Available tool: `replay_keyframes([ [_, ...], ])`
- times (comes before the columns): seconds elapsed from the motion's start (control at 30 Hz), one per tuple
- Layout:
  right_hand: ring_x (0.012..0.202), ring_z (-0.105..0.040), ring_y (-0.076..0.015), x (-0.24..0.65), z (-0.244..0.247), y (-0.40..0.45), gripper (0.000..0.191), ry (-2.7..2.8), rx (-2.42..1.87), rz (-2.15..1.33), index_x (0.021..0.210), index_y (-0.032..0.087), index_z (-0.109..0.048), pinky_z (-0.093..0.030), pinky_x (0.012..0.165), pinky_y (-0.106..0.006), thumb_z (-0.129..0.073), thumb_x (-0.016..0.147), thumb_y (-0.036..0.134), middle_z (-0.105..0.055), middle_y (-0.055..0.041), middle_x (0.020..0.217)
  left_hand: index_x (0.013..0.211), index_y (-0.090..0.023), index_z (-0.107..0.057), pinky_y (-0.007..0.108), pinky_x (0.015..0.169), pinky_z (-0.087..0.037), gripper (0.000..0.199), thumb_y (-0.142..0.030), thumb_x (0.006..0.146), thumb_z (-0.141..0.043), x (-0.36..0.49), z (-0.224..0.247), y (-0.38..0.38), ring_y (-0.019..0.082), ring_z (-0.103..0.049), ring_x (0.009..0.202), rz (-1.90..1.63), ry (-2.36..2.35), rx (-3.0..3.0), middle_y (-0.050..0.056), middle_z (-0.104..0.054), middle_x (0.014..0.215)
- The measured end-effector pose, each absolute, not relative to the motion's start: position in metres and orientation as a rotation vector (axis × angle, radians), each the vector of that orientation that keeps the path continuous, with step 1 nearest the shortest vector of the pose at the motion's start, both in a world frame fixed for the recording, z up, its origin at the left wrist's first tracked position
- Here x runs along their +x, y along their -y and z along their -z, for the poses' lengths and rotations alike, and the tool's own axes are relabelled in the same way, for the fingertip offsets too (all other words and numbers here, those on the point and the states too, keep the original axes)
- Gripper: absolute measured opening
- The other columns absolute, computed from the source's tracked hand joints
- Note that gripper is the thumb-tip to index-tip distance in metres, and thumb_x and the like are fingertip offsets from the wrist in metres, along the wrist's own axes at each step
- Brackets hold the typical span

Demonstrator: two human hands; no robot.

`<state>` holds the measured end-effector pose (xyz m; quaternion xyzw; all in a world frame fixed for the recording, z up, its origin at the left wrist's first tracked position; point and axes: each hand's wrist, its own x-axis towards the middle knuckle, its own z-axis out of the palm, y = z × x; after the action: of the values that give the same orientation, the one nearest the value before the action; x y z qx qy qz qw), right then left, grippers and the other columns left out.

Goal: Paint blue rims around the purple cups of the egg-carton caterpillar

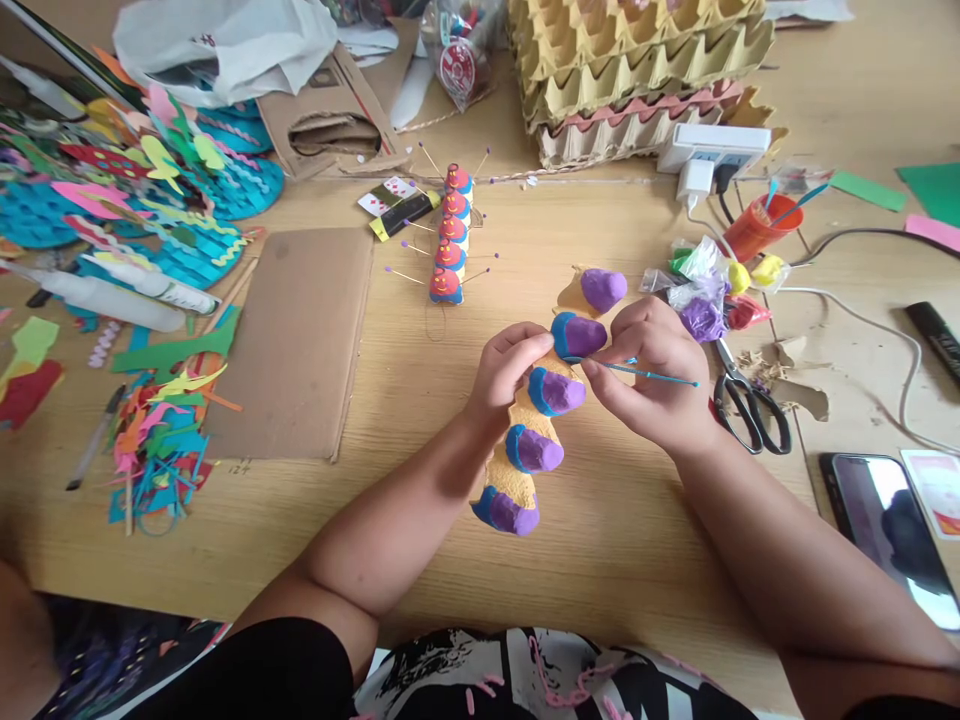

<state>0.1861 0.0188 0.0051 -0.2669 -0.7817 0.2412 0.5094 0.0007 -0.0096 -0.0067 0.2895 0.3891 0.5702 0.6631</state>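
Note:
My left hand (514, 365) is closed on the edge of a yellow egg-carton strip (538, 432). Purple clay caps its row of several cones, and all but the farthest also carry blue clay around the purple. Between the thumb and fingers of my right hand (651, 368) is a thin blue modelling tool (667, 377). Its near end, partly hidden by my fingertips, is at the lower edge of the blue clay on the second cone (579, 338) from the far end. Beyond the strip stands a finished-looking carton caterpillar (451, 240) with red and blue segments, smiling faces and stick legs.
At right lie clay packets (705, 290), scissors (750, 400), a red cup (759, 228) and a phone (892, 530). Egg trays (645, 70) are stacked behind, near a power strip (716, 145). Cardboard (292, 340), paper scraps (169, 430) and glue bottles (112, 298) lie left.

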Motion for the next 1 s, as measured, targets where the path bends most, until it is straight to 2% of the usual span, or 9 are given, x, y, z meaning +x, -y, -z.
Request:
replay_keyframes([
  [0.1,0.093,-0.071,-0.0267,0.1862,-0.0063,-0.0183,0.019,1.889,-0.659,-0.588,0.084,0.03,-0.069,-0.063,0.09,-0.053,-0.086,0.089,0.036,-0.068,-0.0033,0.089,0.07,-0.022,-0.061,0.028,0.054,-0.034,0.048,-0.058,0.077,-0.094,0.0008,0.0063,0.0114,0.009,-0.045,0.053,-1.29,-0.895,0.649,-0.003,-0.049,0.059],
  [0.27,0.078,-0.065,-0.0223,0.1833,-0.01,-0.0174,0.02,1.911,-0.621,-0.502,0.083,0.029,-0.068,-0.062,0.077,-0.047,-0.087,0.087,0.03,-0.064,-0.0016,0.083,0.068,-0.02,-0.062,0.026,0.051,-0.033,0.049,-0.057,0.077,-0.093,0.0025,0.0052,0.0117,0.008,-0.044,0.052,-1.293,-0.89,0.683,-0.003,-0.051,0.058],
  [0.43,0.082,-0.069,-0.027,0.1823,-0.0108,-0.017,0.026,1.88,-0.707,-0.575,0.078,0.031,-0.067,-0.064,0.082,-0.053,-0.088,0.086,0.043,-0.065,-0.0037,0.081,0.066,-0.019,-0.064,0.026,0.05,-0.033,0.047,-0.054,0.077,-0.094,0.0035,0.0078,0.0113,0.009,-0.044,0.052,-1.333,-0.874,0.686,-0.002,-0.052,0.057],
  [0.6,0.082,-0.07,-0.0253,0.1814,-0.0115,-0.0163,0.028,1.856,-0.715,-0.624,0.077,0.03,-0.066,-0.065,0.083,-0.052,-0.087,0.088,0.044,-0.065,-0.0031,0.079,0.066,-0.02,-0.06,0.027,0.05,-0.029,0.048,-0.054,0.083,-0.09,0.0032,0.0075,0.0123,0.007,-0.037,0.049,-1.325,-0.871,0.728,-0.004,-0.043,0.055],
  [0.73,0.082,-0.069,-0.0259,0.179,-0.0117,-0.0139,0.03,1.814,-0.748,-0.665,0.076,0.029,-0.064,-0.065,0.081,-0.053,-0.083,0.091,0.046,-0.064,-0.0033,0.079,0.064,-0.02,-0.062,0.026,0.049,-0.029,0.044,-0.05,0.079,-0.09,0.0034,0.0033,0.0122,0.007,-0.039,0.049,-1.329,-0.887,0.745,-0.004,-0.047,0.053],
  [1.0,0.081,-0.066,-0.0242,0.1796,-0.0124,-0.0121,0.032,1.781,-0.759,-0.734,0.077,0.028,-0.062,-0.063,0.081,-0.051,-0.083,0.093,0.047,-0.061,-0.003,0.08,0.063,-0.019,-0.066,0.024,0.053,-0.038,0.039,-0.045,0.075,-0.093,0.0057,0.0049,0.0116,0.008,-0.046,0.052,-1.367,-0.858,0.726,-0.003,-0.056,0.057],
])
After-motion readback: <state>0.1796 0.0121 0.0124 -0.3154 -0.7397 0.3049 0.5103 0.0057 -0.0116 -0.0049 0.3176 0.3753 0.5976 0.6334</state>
